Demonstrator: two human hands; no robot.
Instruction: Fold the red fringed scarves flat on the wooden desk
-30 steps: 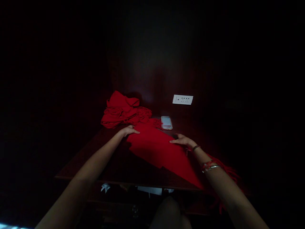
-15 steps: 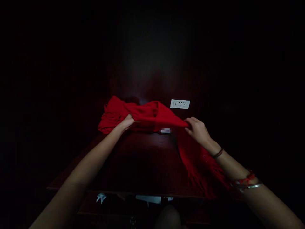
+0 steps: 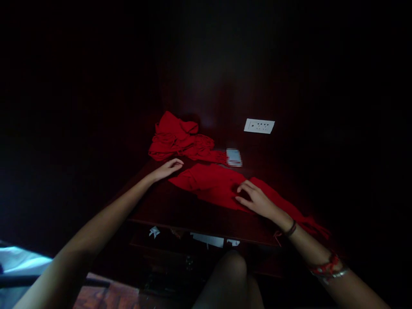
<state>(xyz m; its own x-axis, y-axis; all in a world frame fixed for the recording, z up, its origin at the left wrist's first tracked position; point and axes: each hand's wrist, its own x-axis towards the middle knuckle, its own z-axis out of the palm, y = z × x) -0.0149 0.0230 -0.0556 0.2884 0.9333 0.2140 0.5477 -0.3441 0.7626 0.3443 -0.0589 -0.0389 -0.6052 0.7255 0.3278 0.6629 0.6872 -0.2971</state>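
In the head view, a red fringed cloth (image 3: 215, 184) is laid out on the dark surface (image 3: 167, 206), stretched across its middle and slanted toward the near right corner. The work on it can be judged only partly done: most of the length is spread low, but the left end is creased, the outline is uneven, and the part toward the right is split into two bands that are not lined up. Those creases and edges are left unsettled. By the far left corner, a second red heap (image 3: 182, 139) is left bunched and loose.

The left hand (image 3: 168, 168) is held just beside the cloth's left end, its grip slack and with nothing seen in it. The right hand (image 3: 255, 201) is placed over the cloth right of its middle, its grip parted and curved; whether the fabric is touched by the fingertips cannot be told.

Much is lost in darkness. The surface's right edge is barely made out, and part of the cloth is covered by the right hand. Whether the two bands belong to one piece cannot be told. A pale flat item (image 3: 233, 157) near the far edge is pixelated. Below the near edge, white objects (image 3: 207, 240) are only partly shown.
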